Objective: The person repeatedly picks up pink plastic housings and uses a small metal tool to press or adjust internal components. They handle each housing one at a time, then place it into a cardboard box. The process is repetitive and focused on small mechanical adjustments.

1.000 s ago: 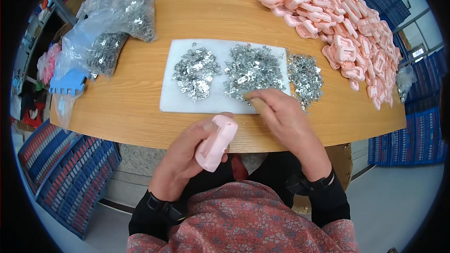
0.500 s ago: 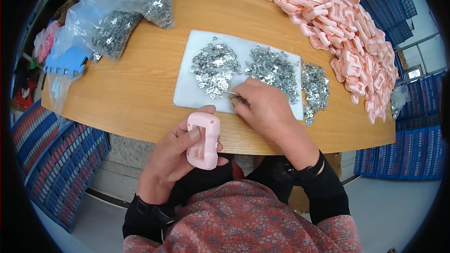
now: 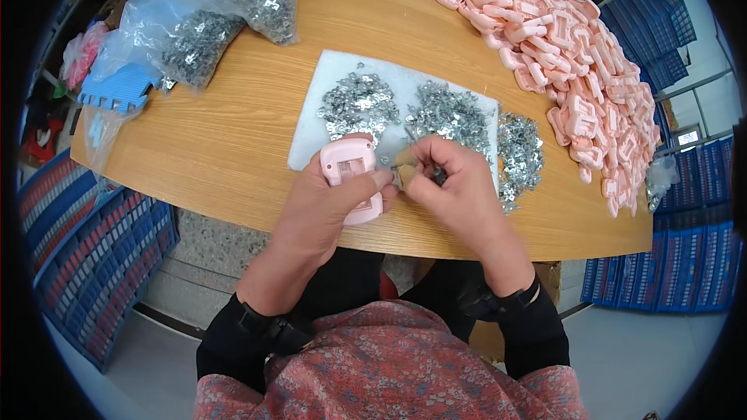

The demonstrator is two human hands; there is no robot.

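Note:
My left hand (image 3: pixel 307 210) is closed round a pale pink plastic housing (image 3: pixel 336 154) with a rectangular recess, its thumb lying across the recess. Close beside it, my right hand (image 3: pixel 471 194) grips a thin metal tool (image 3: pixel 410 134) whose exact kind I cannot make out. Beige covers (image 3: pixel 406 174) wrap its fingertips, which meet the left thumb at the housing's right side. Something small and silvery shows between them, too small to name. Beyond the hands, a white foam sheet (image 3: pixel 306 146) carries two heaps of small silver metal clips, a left heap (image 3: pixel 359 103) and a right heap (image 3: pixel 451 113).
Another clip heap (image 3: pixel 520 157) lies on the wooden table (image 3: pixel 233 132) beside the sheet. Many pink housings (image 3: pixel 580 70) are piled at the far right. Clear bags of metal parts (image 3: pixel 204 39) and a blue foam piece (image 3: pixel 117 89) sit far left. Blue racks (image 3: pixel 105 257) flank the table.
My left hand has lifted the pink housing up and forward, over the table edge. My right hand has left the clip heap and come down beside the housing.

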